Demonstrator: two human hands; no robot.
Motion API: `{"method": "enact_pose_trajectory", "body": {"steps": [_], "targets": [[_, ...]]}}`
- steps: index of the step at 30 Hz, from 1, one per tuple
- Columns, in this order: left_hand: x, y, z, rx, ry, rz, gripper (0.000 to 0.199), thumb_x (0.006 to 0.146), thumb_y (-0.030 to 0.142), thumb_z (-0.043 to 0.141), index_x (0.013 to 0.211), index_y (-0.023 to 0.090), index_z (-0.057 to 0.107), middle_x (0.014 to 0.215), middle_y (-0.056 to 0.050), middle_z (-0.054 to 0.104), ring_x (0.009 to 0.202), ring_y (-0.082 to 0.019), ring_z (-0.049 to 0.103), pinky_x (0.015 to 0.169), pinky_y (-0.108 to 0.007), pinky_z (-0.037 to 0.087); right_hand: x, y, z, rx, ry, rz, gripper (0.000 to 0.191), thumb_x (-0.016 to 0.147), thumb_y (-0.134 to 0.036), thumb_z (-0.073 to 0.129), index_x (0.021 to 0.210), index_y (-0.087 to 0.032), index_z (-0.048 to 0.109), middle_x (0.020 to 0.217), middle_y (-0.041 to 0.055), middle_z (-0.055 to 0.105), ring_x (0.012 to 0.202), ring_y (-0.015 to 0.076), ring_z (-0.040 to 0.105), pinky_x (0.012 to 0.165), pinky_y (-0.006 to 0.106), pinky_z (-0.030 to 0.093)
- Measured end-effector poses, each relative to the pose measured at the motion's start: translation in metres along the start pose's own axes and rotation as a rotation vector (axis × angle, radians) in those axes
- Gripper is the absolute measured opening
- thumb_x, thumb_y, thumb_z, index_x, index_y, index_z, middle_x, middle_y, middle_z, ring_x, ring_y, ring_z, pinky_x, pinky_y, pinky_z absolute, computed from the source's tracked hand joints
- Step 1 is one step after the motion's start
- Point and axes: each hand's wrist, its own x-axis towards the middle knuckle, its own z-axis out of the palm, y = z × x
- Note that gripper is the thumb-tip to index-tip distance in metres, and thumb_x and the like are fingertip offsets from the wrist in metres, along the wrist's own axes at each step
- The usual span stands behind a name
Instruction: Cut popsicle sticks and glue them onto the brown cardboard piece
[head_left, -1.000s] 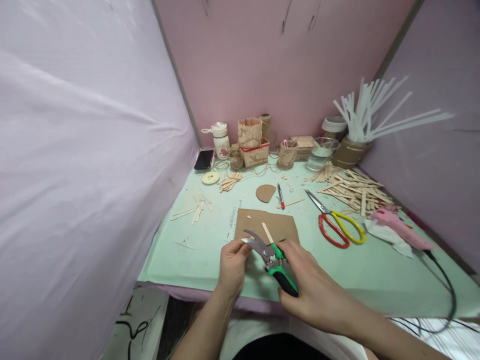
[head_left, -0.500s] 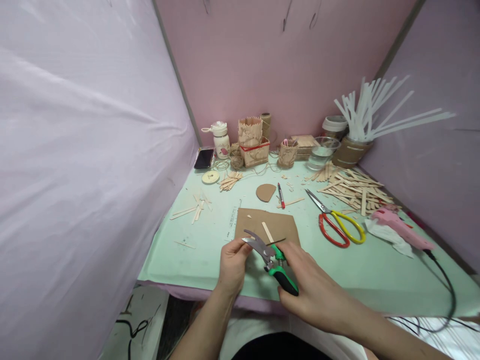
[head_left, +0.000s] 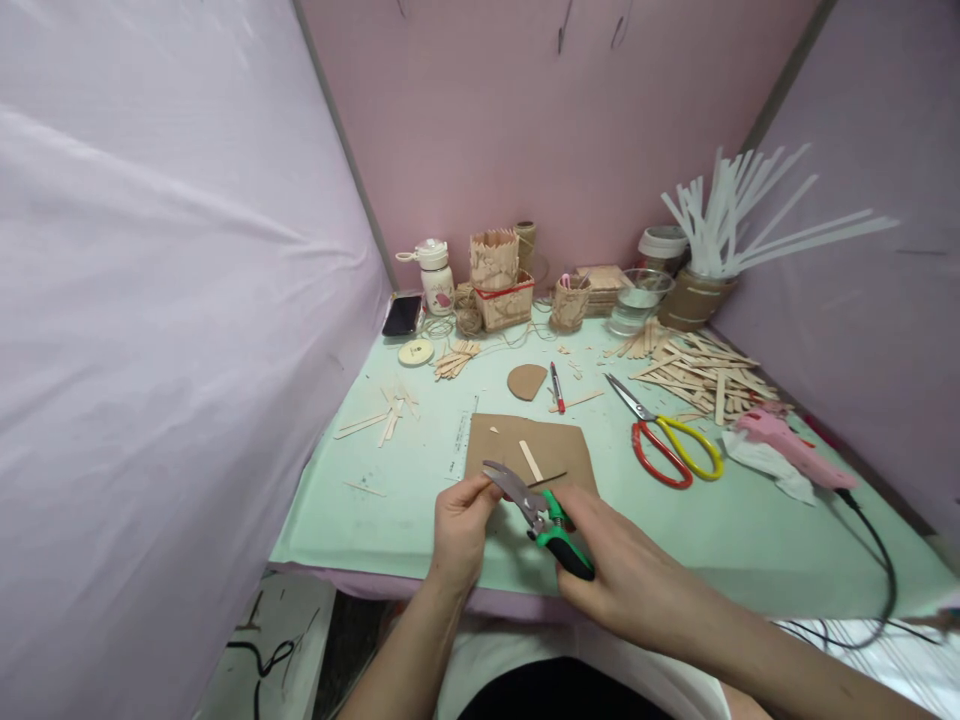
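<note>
My right hand (head_left: 611, 560) is wrapped round the green and black handles of the pruning shears (head_left: 557, 530). Their curved metal blades point up and left, with the tips at the fingertips of my left hand (head_left: 461, 525). The fingers of that hand are pinched together, and whatever lies between them is too small to make out. Under and beyond the blades lies a brown cardboard sheet (head_left: 551, 440), carrying a short wooden strip (head_left: 529, 460) and a thin dark stick.
Large scissors (head_left: 660, 440), a pink glue gun (head_left: 795, 450) with a cord and piled wooden sticks (head_left: 705, 375) lie at right. A pen (head_left: 557, 388) and rounded cardboard piece (head_left: 526, 381) are beyond the sheet. Baskets, a bottle (head_left: 436, 280) and a water bowl (head_left: 640, 303) line the back.
The shears' blades have closed closer together at my left fingertips. The whole view has shifted slightly, moving the table items a little left and up in the picture.
</note>
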Motion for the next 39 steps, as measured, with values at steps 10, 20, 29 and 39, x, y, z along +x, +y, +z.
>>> {"method": "enact_pose_trajectory", "body": {"steps": [10, 20, 29, 39], "targets": [[0.005, 0.014, 0.009, -0.175, 0.065, -0.130, 0.024, 0.067, 0.037, 0.083, 0.075, 0.015, 0.078, 0.069, -0.005, 0.073, 0.073, -0.016, 0.063, 0.080, -0.029, 0.047, 0.013, 0.023, -0.011, 0.139, 0.193, 0.114, 0.022, 0.076, -0.022, 0.047, 0.098, -0.022, 0.050, 0.084, 0.0006, 0.060, 0.074, 0.0194, 0.057, 0.068, 0.031, 0.045], [0.006, 0.024, 0.010, -0.524, 0.165, -0.464, 0.018, 0.066, 0.021, 0.086, 0.072, 0.011, 0.073, 0.066, -0.006, 0.072, 0.066, -0.013, 0.068, 0.072, -0.024, 0.055, 0.043, 0.091, -0.041, -0.589, 0.292, 0.435, 0.031, 0.080, -0.040, 0.051, 0.100, -0.015, 0.051, 0.099, 0.0179, 0.058, 0.095, 0.0350, 0.057, 0.073, 0.040, 0.042], [0.008, 0.040, 0.013, -0.647, 0.236, -0.686, 0.015, 0.091, 0.011, 0.058, 0.081, 0.010, 0.069, 0.078, -0.007, 0.072, 0.071, -0.015, 0.070, 0.064, -0.026, 0.056, 0.070, 0.112, -0.038, -0.726, 0.316, 0.528, 0.052, 0.081, -0.046, 0.051, 0.115, -0.006, 0.056, 0.113, 0.0246, 0.057, 0.107, 0.0403, 0.054, 0.084, 0.046, 0.041], [0.004, 0.038, 0.017, -0.462, -0.030, -0.589, 0.016, 0.068, 0.020, 0.084, 0.070, 0.008, 0.073, 0.061, 0.000, 0.056, 0.057, -0.006, 0.050, 0.061, -0.020, 0.047, 0.057, 0.074, -0.043, -0.169, 0.390, -0.090, 0.045, 0.090, -0.041, 0.054, 0.130, -0.019, 0.057, 0.125, 0.0150, 0.058, 0.114, 0.0302, 0.056, 0.097, 0.043, 0.044]]}}
